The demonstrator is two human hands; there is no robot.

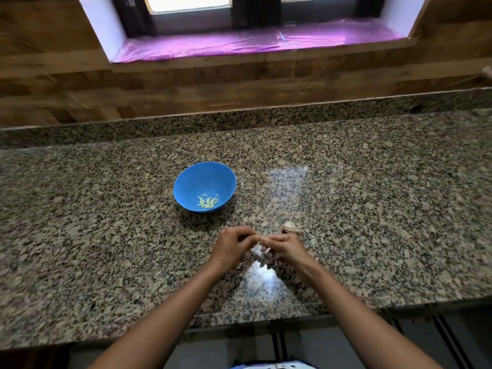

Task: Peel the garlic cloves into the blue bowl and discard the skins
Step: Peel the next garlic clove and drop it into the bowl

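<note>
Left hand (pixel 231 245) and right hand (pixel 286 247) are pinching a garlic clove (pixel 260 249) together; the blue bowl (pixel 190 182), holding peeled cloves (pixel 207 202), is sitting at eleven o'clock.

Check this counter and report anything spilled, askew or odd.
Nothing stands out. The blue bowl sits upright on the counter with the peeled cloves inside, none spilled. The left hand and right hand pinch a clove between them, pale skin dangling below, and a garlic piece lies just beyond the right hand.

A home kitchen: speckled granite counter (pixel 106 209), wood-look backsplash (pixel 53 89) (window (pixel 186 4) above).
</note>
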